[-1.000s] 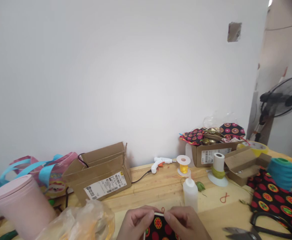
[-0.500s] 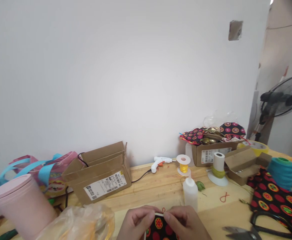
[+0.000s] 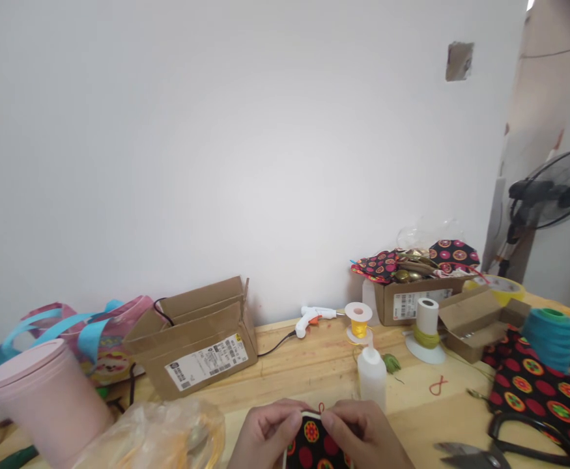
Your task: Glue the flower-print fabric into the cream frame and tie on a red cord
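Observation:
At the bottom edge of the head view, my left hand and my right hand pinch the top edge of a small black fabric piece with red and yellow circles. A white cord runs along its top and a small red thread loop sticks up between my thumbs. The lower part of the piece and my wrists are cut off by the frame. A white squeeze bottle stands on the wooden table just behind my right hand.
On the table stand a cardboard box, a glue gun, a yellow thread spool, a white spool, a box of fabric pieces, a teal spool, patterned cloth, scissors, a pink cup, a plastic bag. A fan stands right.
The view shifted very slightly; my hands and the fabric piece stay in the same grip and place.

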`<state>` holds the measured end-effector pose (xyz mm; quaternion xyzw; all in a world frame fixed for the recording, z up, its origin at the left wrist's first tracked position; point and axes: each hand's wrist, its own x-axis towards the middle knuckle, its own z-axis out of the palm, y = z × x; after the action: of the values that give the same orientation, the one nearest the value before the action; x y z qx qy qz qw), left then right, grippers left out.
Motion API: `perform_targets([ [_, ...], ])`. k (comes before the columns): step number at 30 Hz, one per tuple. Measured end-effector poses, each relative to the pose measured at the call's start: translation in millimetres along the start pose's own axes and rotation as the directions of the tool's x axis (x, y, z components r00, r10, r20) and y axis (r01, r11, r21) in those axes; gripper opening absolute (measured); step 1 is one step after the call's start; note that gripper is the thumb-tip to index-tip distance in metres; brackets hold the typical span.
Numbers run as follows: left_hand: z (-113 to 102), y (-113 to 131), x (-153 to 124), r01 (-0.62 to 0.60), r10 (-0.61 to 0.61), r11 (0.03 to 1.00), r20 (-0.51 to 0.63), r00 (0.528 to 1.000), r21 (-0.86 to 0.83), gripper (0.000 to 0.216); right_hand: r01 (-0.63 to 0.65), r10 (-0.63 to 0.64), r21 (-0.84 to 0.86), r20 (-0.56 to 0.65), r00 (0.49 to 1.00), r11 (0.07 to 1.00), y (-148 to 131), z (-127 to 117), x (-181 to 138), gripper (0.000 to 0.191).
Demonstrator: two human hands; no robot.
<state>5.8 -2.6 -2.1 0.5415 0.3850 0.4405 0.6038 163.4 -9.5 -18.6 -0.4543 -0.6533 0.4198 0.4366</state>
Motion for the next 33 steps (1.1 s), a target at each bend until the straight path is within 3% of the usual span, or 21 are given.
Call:
perform_targets([
  [3, 0, -1, 0, 0.020, -0.021, 0.999, -0.015, 1.000, -0.037, 0.025, -0.026, 0.026, 0.008, -0.009, 1.000, 1.000, 3, 1, 0, 0.047],
  [8, 2, -4, -1, 0.094, -0.094, 0.980, 0.008, 0.996, -0.173, 0.022, 0.068, -0.067, -0.098, 0.013, 0.998, 0.993, -1, -1, 0, 0.047],
  [16, -1, -2, 1, -0.002, 0.003, 1.000, 0.047, 0.999, -0.013, 0.019, 0.043, -0.041, -0.115, 0.024, 0.999, 0.992, -1, 0, 1, 0.043],
  [22, 2, -3, 0, 0.032, -0.031, 0.994, 0.012, 0.999, -0.101, 0.017, 0.061, -0.059, -0.168, 0.014, 0.998, 0.984, 4, 2, -1, 0.044],
  [27, 1, 0, -3, 0.075, -0.115, 0.942, -0.102, 0.988, -0.328, 0.014, 0.030, -0.043, -0.154, -0.084, 0.996, 0.988, -5, -6, -1, 0.042],
  [30, -6, -1, -4, 0.051, -0.192, 0.866, -0.237, 0.952, -0.497, 0.011, 0.172, -0.196, -0.134, -0.192, 0.961, 0.976, -20, -20, -2, 0.041],
  [33, -13, -2, -5, 0.005, -0.273, 0.802, -0.360, 0.892, -0.597, 0.004, 0.337, -0.334, 0.000, -0.142, 0.932, 0.941, -21, -32, -14, 0.044],
])
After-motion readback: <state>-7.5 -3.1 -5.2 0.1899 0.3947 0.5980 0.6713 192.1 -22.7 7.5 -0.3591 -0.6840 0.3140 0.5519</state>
